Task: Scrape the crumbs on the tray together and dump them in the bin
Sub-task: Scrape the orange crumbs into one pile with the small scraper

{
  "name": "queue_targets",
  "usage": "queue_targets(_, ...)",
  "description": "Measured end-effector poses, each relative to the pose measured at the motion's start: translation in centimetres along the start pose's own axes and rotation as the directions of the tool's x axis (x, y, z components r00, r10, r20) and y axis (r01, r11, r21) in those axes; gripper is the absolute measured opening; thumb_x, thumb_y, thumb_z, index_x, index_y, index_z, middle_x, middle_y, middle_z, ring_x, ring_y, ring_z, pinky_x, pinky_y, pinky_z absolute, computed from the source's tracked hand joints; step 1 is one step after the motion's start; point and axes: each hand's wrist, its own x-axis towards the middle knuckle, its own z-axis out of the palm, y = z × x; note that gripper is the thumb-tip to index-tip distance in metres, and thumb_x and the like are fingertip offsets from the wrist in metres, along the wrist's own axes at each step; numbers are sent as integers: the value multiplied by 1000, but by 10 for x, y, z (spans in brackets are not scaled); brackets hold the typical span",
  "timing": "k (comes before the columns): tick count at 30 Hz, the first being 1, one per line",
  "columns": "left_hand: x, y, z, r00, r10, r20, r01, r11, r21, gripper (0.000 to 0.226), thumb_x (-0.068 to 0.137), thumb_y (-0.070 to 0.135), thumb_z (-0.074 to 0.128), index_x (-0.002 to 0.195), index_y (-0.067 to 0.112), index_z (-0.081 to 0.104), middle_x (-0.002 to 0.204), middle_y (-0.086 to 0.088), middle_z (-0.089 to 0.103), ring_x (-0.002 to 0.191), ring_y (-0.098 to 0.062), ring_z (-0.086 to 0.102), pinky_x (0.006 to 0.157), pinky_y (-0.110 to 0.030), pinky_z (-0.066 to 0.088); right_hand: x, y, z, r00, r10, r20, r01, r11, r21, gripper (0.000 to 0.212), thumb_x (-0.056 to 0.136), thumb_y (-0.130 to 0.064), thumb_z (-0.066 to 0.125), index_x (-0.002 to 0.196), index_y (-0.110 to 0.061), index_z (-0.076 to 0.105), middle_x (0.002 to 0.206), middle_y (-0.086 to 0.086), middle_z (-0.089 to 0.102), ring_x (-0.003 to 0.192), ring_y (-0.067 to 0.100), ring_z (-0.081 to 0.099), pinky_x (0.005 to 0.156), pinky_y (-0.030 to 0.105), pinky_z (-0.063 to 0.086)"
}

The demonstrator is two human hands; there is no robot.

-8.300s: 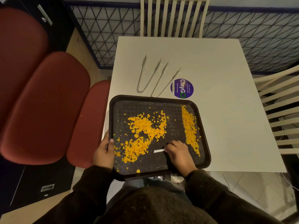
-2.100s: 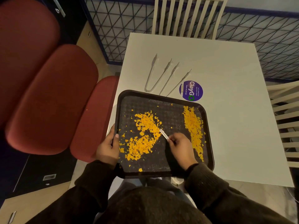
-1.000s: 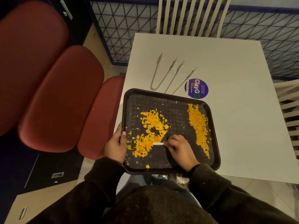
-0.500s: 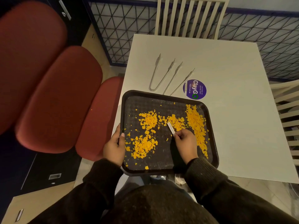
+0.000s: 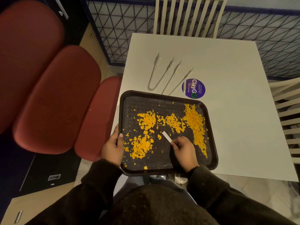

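A dark square tray (image 5: 211, 127) lies on the near left corner of the white table (image 5: 235, 111), partly overhanging the front edge. Orange crumbs (image 5: 194, 122) form a long heap down its right side, a smaller band (image 5: 173, 121) beside it, and loose patches (image 5: 142, 146) at centre left. My left hand (image 5: 112, 147) grips the tray's left rim. My right hand (image 5: 184, 151) holds a small white scraper (image 5: 166, 136) over the tray's middle, its blade pointing up and left. No bin is in view.
Two metal tongs (image 5: 159, 73) and a purple round sticker (image 5: 193, 88) lie on the table beyond the tray. White slatted chairs stand at the far side (image 5: 186, 17) and at the right (image 5: 289, 114). Red cushioned seats (image 5: 56, 98) fill the left.
My right hand swept a batch of crumbs from the centre rightward toward the long heap, then drew the scraper back toward the tray's middle. My left hand has kept its hold on the rim.
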Motion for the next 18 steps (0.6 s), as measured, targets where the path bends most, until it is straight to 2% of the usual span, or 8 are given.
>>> queue_targets(2, 1, -2, 0, 1000, -26, 12, 26, 1000, -14, 43, 95, 27, 41, 138, 28, 39, 111, -4, 68, 63, -6, 53, 55, -19, 38, 13, 4, -2, 994, 88, -61, -86, 995, 45, 7, 87, -13, 59, 87, -13, 66, 88, 0, 61, 80, 13, 56, 70, 17, 41)
queue_targets(4, 0, -1, 0, 999, -43, 24, 44, 999, -25, 43, 95, 27, 41, 138, 28, 39, 107, -15, 67, 66, -19, 59, 57, -27, 47, 25, 7, -6, 974, 199, -109, -188, 977, 103, 8, 87, -12, 59, 89, -13, 66, 89, 3, 65, 82, 16, 59, 76, 24, 46)
queue_targets(7, -3, 1, -1, 999, -45, 27, 46, 998, -33, 43, 95, 27, 41, 138, 30, 37, 114, -17, 64, 89, -41, 60, 75, -41, 52, 33, 7, -11, 955, 255, -152, -237, 963, 132, 6, 87, -11, 59, 86, -14, 64, 83, 2, 65, 79, 18, 61, 72, 29, 50)
queue_targets(10, -1, 1, -1, 999, -34, 23, 35, 998, -44, 43, 95, 26, 41, 138, 30, 38, 115, -9, 66, 77, -23, 62, 70, -27, 47, 24, -4, -12, 982, 154, -111, -144, 986, 89, 4, 86, -14, 60, 88, -16, 63, 86, -2, 63, 80, 12, 60, 65, 17, 41)
queue_targets(12, 0, 4, -1, 999, -29, 22, 30, 997, -68, 43, 96, 24, 41, 139, 28, 38, 112, 3, 65, 79, -8, 56, 73, -22, 39, 9, -16, -10, 1000, 2, 6, -2, 999, 33, 3, 86, -15, 61, 88, -16, 63, 86, -6, 59, 79, 7, 55, 67, 13, 38)
queue_targets(13, 0, 6, -2, 999, -32, 28, 34, 996, -79, 43, 96, 23, 41, 139, 27, 39, 112, 11, 58, 87, -4, 52, 78, -21, 37, 0, -21, -8, 993, -89, 77, 90, 996, -7, 2, 86, -16, 62, 87, -16, 64, 84, -7, 57, 78, 8, 53, 68, 15, 38)
queue_targets(15, -1, 8, -3, 998, -45, 38, 48, 995, -92, 43, 96, 23, 41, 139, 26, 39, 118, 10, 55, 95, -3, 46, 84, -19, 33, -15, -27, -2, 960, -217, 179, 231, 971, -58, 2, 85, -15, 64, 85, -16, 66, 81, -9, 56, 77, 10, 53, 71, 23, 43)
queue_targets(18, 0, 8, -3, 999, -44, 32, 46, 997, -68, 43, 96, 23, 40, 139, 26, 38, 133, 3, 54, 100, -5, 48, 85, -18, 33, -23, -26, 8, 963, -216, 158, 230, 970, -75, 2, 83, -14, 64, 84, -16, 66, 81, -10, 55, 76, 11, 52, 72, 29, 44)
